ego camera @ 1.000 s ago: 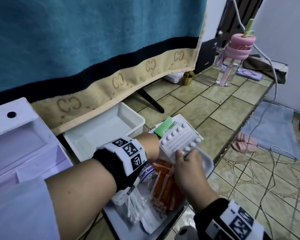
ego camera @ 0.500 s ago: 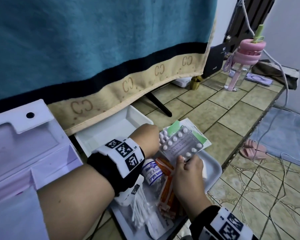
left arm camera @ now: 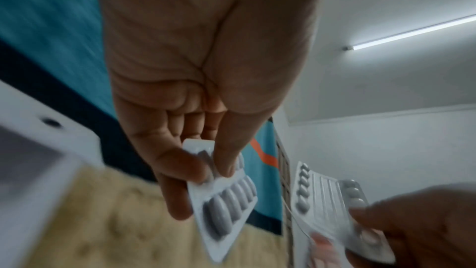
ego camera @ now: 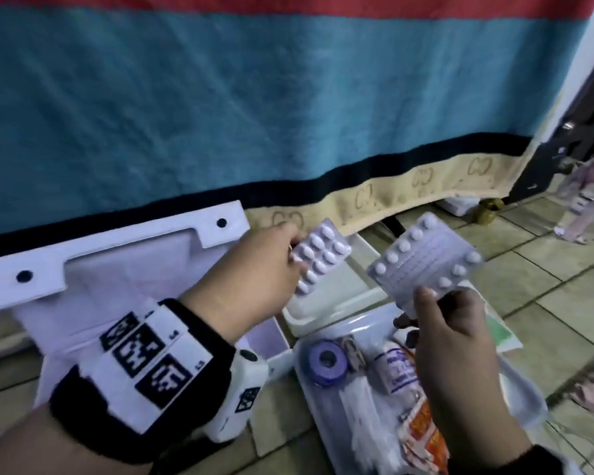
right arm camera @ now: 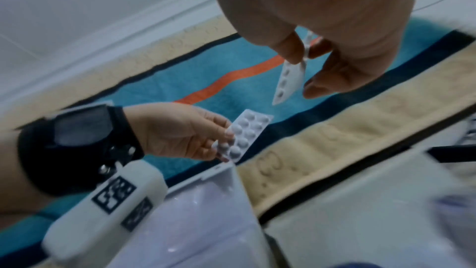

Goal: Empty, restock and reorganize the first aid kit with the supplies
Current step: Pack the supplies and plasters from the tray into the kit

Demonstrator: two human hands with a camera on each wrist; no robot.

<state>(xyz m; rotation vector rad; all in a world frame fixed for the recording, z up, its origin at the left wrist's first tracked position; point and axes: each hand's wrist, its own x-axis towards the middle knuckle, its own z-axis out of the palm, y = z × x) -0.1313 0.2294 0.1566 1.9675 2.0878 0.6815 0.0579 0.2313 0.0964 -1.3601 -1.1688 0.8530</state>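
Note:
My left hand [ego camera: 271, 265] pinches a small blister pack of oval white pills [ego camera: 319, 258] by one end, raised above the white first aid box [ego camera: 124, 269], whose lid stands open. The same small pack [left arm camera: 226, 201] shows in the left wrist view between thumb and fingers. My right hand [ego camera: 453, 344] pinches a larger blister sheet with round pills [ego camera: 426, 262] by its lower edge, held up over the supply tray [ego camera: 525, 402]. In the right wrist view the larger sheet [right arm camera: 291, 76] appears edge-on.
On the tray lie a purple tape roll [ego camera: 326, 359], a crepe bandage [ego camera: 398, 368], cotton swabs [ego camera: 360, 426] and orange packets [ego camera: 426, 437]. An empty white insert tray [ego camera: 336, 303] sits behind it. A teal towel [ego camera: 254, 97] hangs at the back. Green-white packet [ego camera: 501, 334] at right.
Both hands have lifted from the tray, and the single stack has become two packs held apart: the small one in my left hand, the larger in my right. The camera has tilted left.

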